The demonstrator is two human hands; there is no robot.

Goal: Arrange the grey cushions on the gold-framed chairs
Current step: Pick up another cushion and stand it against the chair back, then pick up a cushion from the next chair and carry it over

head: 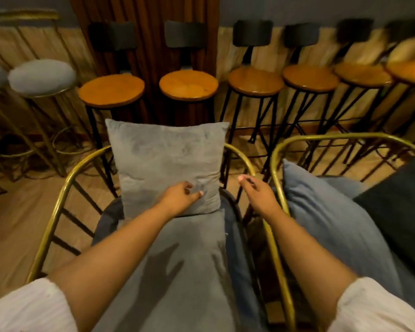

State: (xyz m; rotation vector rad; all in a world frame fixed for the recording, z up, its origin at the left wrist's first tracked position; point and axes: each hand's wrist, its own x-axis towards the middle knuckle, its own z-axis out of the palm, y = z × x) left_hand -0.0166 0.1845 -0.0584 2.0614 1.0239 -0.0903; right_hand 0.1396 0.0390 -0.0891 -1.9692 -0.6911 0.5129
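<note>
A square grey cushion (163, 159) stands upright against the back of a gold-framed chair (58, 202) in the middle. A second grey cushion (189, 264) lies flat on that chair's seat below it. My left hand (180, 197) rests against the lower edge of the upright cushion, fingers loosely curled, holding nothing. My right hand (256, 192) hovers in the gap between the two chairs, fingers apart and empty. Another gold-framed chair (280, 149) to the right holds a blue-grey cushion (326, 212) that leans inside it.
A row of wooden-topped bar stools (187, 85) with black legs lines the wall behind the chairs. Two grey padded stools (41, 76) on gold legs stand at the left. A dark cushion or seat (400, 207) lies at the right edge.
</note>
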